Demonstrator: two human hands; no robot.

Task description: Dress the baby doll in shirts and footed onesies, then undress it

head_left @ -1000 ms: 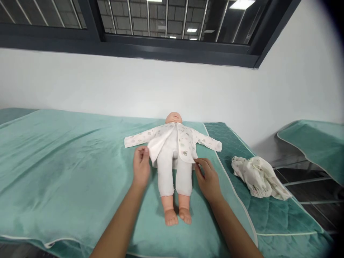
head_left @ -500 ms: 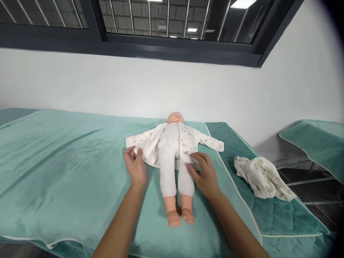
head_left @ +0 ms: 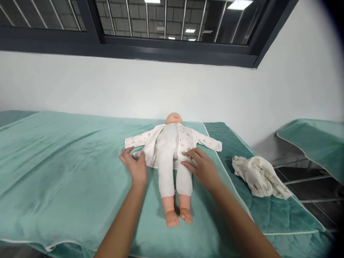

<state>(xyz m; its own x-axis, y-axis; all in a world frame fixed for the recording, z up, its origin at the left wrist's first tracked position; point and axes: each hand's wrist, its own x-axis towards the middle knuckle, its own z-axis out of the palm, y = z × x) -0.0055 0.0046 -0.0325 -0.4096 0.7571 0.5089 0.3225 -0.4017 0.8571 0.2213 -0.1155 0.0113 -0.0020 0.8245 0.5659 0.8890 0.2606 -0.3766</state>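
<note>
A baby doll point(head_left: 167, 172) lies on its back, head toward the wall, its body white cloth and its feet bare. It wears a white printed baby jacket point(head_left: 187, 138) with both sleeves on its arms and the front hanging apart. My left hand point(head_left: 135, 166), thumb and fingers spread, is beside the jacket's left front flap near the hem. On the other side, my right hand point(head_left: 201, 166) has its fingertips at the right flap's lower edge. Its thumb is apart from the fingers, over the doll's leg.
A green cover point(head_left: 80, 186) lies under the doll on the bed. Crumpled white printed clothing point(head_left: 262, 177) rests to the right on a darker quilted pad point(head_left: 290, 215). Behind are a white wall point(head_left: 129, 87) and a dark window frame point(head_left: 172, 52). Metal bars point(head_left: 309, 179) show at the far right.
My right hand has moved slightly left, its fingers further onto the jacket's right flap. My left hand has shifted a little left with its fingers wider. The view has shifted slightly.
</note>
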